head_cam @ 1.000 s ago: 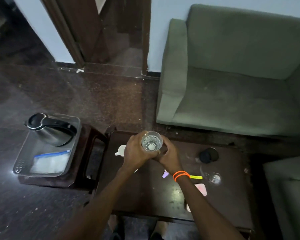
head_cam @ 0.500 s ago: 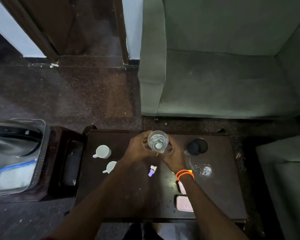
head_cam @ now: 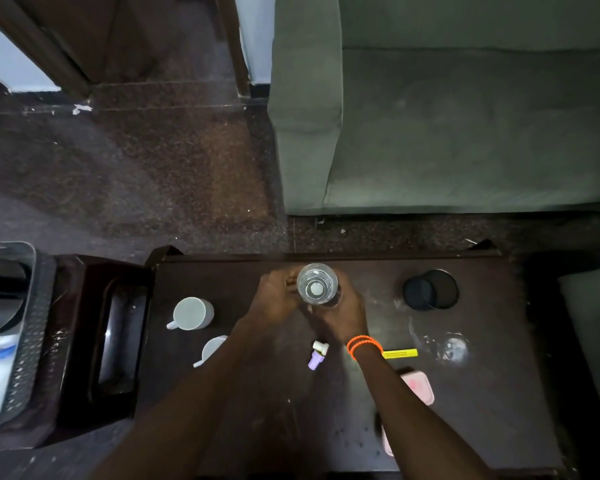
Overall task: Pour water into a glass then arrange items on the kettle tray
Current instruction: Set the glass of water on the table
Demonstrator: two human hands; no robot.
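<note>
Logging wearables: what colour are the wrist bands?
Bright orange bands, clearest in the head view.

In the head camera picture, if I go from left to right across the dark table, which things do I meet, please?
Upper white cup → purple and white small bottle → glass of water, held between left hand and right hand → yellow marker → black round container.

Kettle tray [head_cam: 32, 327] is running off the left edge; its contents are showing only in part. Left forearm is covering part of the nearer white cup [head_cam: 212, 348]. Right forearm is hiding most of the pink case [head_cam: 418, 386] and one end of the yellow marker [head_cam: 400, 353]. Both hands are masking the glass's [head_cam: 317, 283] lower wall. Water level: undeterminable.
</note>
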